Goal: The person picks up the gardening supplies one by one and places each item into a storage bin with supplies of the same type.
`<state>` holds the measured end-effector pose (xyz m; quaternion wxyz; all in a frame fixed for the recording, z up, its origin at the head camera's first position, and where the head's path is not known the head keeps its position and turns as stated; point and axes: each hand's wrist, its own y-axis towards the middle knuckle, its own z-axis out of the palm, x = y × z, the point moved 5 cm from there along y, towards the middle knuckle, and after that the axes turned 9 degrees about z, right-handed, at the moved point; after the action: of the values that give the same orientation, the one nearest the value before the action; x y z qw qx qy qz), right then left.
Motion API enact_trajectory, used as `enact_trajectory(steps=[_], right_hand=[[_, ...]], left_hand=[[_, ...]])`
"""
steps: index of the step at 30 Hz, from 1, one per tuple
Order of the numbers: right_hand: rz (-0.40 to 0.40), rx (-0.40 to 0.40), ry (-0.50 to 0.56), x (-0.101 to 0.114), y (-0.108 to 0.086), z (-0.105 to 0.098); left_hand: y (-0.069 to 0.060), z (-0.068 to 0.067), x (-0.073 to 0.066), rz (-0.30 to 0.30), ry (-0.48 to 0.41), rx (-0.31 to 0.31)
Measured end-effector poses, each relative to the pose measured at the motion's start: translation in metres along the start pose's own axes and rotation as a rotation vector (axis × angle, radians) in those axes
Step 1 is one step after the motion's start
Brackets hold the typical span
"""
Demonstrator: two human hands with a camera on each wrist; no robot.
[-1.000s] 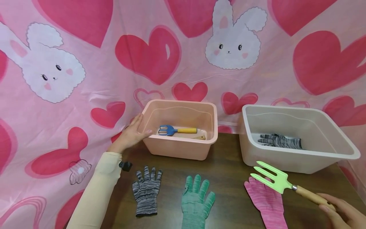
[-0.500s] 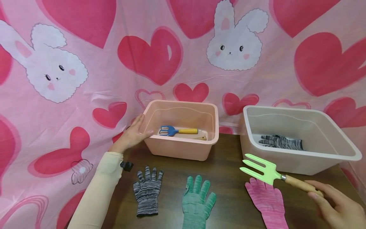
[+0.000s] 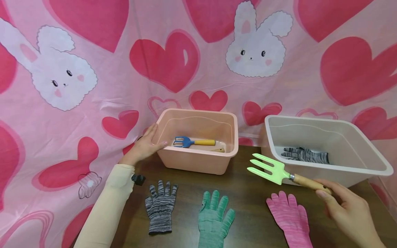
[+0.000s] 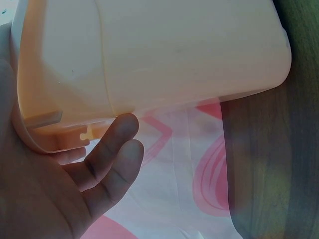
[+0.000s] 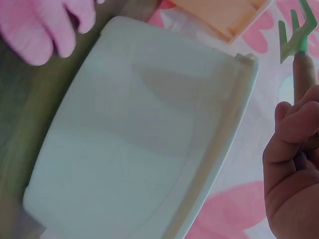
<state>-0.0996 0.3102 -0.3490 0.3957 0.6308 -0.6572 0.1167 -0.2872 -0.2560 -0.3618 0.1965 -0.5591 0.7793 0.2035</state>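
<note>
My right hand [image 3: 348, 210] grips the wooden handle end of a hand fork [image 3: 273, 170] with light green tines pointing left. The fork is held above the table, in front of the grey bin and left of the right hand. My left hand [image 3: 142, 148] holds the front left corner of a peach bin [image 3: 192, 160], thumb over the rim and fingers along the outer side; in the left wrist view some fingers are loosely bent below the rim. Inside that bin lies a blue hand rake [image 3: 186, 142] with a yellow handle, plus a partly hidden wooden handle [image 3: 218, 150].
A grey bin [image 3: 328, 168] stands at the right with striped grey gloves [image 3: 307, 155] inside. Along the table front lie a striped grey glove [image 3: 160, 208], a green glove [image 3: 214, 218] and a pink glove [image 3: 289, 217]. A pink heart-patterned cloth [image 3: 207, 62] hangs behind.
The right hand has carried the green hand fork left and upward, off from over the pink glove. The left hand stays on the peach bin.
</note>
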Motion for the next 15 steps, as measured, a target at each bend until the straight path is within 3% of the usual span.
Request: enact_trajectory(steps=[7,15], right_hand=[[-0.011,0.017,0.059,0.015,0.018,0.011],[-0.009,0.047,0.039,0.032,0.031,0.024]], left_hand=[[-0.002,0.000,0.002,-0.037,-0.018,0.006],[-0.002,0.001,0.002,-0.037,-0.016,0.010]])
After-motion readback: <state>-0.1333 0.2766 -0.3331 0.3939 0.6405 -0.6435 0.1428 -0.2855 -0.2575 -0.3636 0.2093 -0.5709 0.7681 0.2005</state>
